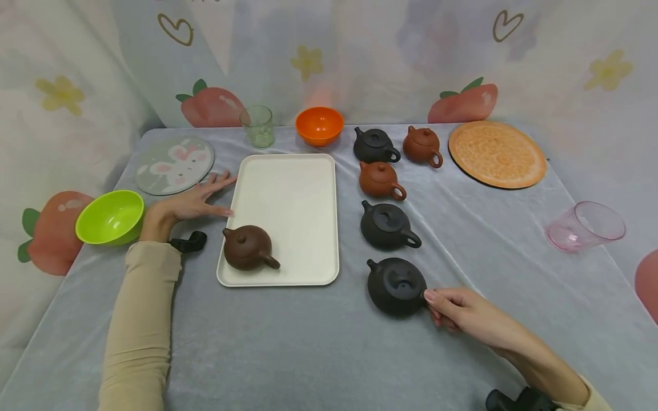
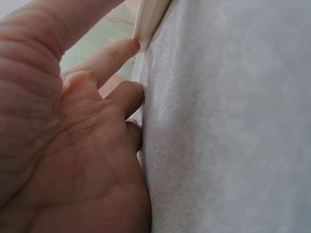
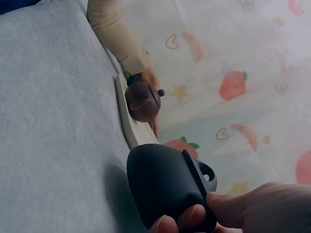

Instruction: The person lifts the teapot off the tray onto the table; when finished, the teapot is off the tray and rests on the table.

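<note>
The right hand (image 1: 462, 313) pinches the handle of the nearest black teapot (image 1: 396, 285), which sits on the worktop (image 1: 308, 342) at its 9 o'clock. The left hand (image 1: 197, 200) rests flat, fingers straight, touching the cream tray (image 1: 293, 194); a brown teapot (image 1: 248, 247) sits at the tray's 7 o'clock corner.

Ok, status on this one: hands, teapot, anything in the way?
Right hand grips nearest black teapot at its handle, pot on the cloth. Left hand flat, fingertips touching the white tray. Brown teapot sits on tray. Nothing between black teapot and tray.
</note>
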Motion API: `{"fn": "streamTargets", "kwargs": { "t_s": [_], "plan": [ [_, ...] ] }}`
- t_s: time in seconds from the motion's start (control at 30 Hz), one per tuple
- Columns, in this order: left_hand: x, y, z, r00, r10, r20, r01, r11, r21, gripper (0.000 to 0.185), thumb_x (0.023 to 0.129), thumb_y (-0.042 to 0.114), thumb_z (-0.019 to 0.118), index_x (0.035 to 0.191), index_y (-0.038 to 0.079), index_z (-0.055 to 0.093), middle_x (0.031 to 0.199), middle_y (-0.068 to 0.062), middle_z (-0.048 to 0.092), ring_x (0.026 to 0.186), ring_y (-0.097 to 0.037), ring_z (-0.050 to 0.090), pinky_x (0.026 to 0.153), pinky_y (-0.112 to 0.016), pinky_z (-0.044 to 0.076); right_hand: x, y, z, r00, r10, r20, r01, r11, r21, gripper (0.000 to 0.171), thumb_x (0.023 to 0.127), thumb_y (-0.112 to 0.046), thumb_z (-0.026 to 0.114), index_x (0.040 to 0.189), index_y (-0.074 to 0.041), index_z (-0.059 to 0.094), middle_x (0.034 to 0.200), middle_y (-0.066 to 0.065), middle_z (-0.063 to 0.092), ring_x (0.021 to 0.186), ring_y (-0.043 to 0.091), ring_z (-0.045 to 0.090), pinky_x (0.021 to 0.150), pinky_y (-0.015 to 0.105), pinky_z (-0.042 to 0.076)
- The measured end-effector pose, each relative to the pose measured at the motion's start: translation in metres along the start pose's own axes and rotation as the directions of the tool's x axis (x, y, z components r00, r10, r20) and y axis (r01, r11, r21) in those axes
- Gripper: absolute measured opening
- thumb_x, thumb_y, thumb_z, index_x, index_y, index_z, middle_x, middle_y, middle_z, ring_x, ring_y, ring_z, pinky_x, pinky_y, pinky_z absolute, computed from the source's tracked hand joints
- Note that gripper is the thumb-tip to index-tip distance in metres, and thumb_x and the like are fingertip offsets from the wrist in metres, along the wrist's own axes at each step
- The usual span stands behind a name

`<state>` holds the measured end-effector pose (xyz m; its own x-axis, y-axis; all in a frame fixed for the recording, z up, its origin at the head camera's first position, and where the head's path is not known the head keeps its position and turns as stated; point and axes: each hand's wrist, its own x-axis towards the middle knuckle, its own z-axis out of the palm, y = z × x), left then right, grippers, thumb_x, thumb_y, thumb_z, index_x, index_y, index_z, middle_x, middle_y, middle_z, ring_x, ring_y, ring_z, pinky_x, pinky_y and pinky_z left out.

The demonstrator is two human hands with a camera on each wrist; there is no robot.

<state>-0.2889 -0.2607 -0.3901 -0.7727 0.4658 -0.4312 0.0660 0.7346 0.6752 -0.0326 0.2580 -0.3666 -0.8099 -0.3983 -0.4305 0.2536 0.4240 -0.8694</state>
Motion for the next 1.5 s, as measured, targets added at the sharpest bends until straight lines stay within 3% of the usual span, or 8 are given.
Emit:
{"fn": "streamTargets", "kwargs": {
  "t_s": [0.53, 0.77, 0.97, 1.27, 1.5],
  "plan": [
    [-0.001, 0.001, 0.000, 1.000, 0.003, 0.001, -0.003, 1.000, -0.009, 0.093, 0.088, 0.033, 0.073, 0.157, 0.038, 0.010, 0.163, 0.007, -0.015, 0.146, -0.023, -0.028, 0.110, -0.070, -0.009, -0.016, 0.018, -0.011, 0.999, -0.012, -0.050, 0.015, 0.998, 0.058, 0.043, 0.107, -0.026, 0.039, 0.077, 0.005, 0.049, 0.067, -0.002, 0.044, 0.053, 0.004, 0.029, 0.045, 0.031, 0.027],
    [-0.002, 0.002, 0.001, 1.000, 0.003, 0.005, -0.003, 1.000, -0.015, 0.094, 0.088, 0.033, 0.073, 0.157, 0.038, 0.010, 0.163, 0.006, -0.015, 0.146, -0.023, -0.028, 0.109, -0.070, -0.009, -0.024, 0.026, -0.021, 0.998, -0.006, -0.056, 0.011, 0.995, 0.097, 0.044, 0.108, -0.024, 0.035, 0.081, 0.009, 0.047, 0.068, -0.004, 0.045, 0.053, 0.011, 0.026, 0.046, 0.035, 0.025],
    [-0.002, 0.003, 0.000, 1.000, 0.008, 0.001, -0.008, 1.000, -0.012, 0.094, 0.088, 0.032, 0.073, 0.157, 0.038, 0.010, 0.163, 0.007, -0.015, 0.146, -0.023, -0.028, 0.109, -0.070, -0.010, -0.030, 0.029, -0.030, 0.992, 0.001, -0.123, 0.006, 0.999, 0.053, 0.042, 0.108, -0.024, 0.036, 0.081, 0.006, 0.048, 0.071, -0.002, 0.049, 0.053, 0.020, 0.029, 0.048, 0.035, 0.029],
    [-0.001, 0.001, -0.001, 1.000, 0.010, -0.006, -0.010, 1.000, -0.005, 0.093, 0.088, 0.029, 0.073, 0.156, 0.039, 0.011, 0.164, 0.006, -0.014, 0.147, -0.023, -0.027, 0.110, -0.070, -0.009, -0.036, 0.034, -0.044, 0.989, 0.059, -0.134, -0.055, 0.998, 0.033, 0.043, 0.108, -0.029, 0.035, 0.084, 0.005, 0.047, 0.073, 0.001, 0.049, 0.054, 0.024, 0.027, 0.049, 0.036, 0.029],
    [0.001, -0.001, -0.001, 1.000, 0.005, -0.007, -0.005, 1.000, -0.016, 0.093, 0.088, 0.028, 0.074, 0.156, 0.039, 0.011, 0.164, 0.006, -0.015, 0.147, -0.022, -0.027, 0.110, -0.069, -0.008, -0.034, 0.033, -0.055, 0.978, 0.119, -0.171, -0.118, 0.993, 0.020, 0.047, 0.107, -0.035, 0.035, 0.084, 0.004, 0.048, 0.072, 0.001, 0.048, 0.055, 0.019, 0.032, 0.051, 0.034, 0.032]
  ]
}}
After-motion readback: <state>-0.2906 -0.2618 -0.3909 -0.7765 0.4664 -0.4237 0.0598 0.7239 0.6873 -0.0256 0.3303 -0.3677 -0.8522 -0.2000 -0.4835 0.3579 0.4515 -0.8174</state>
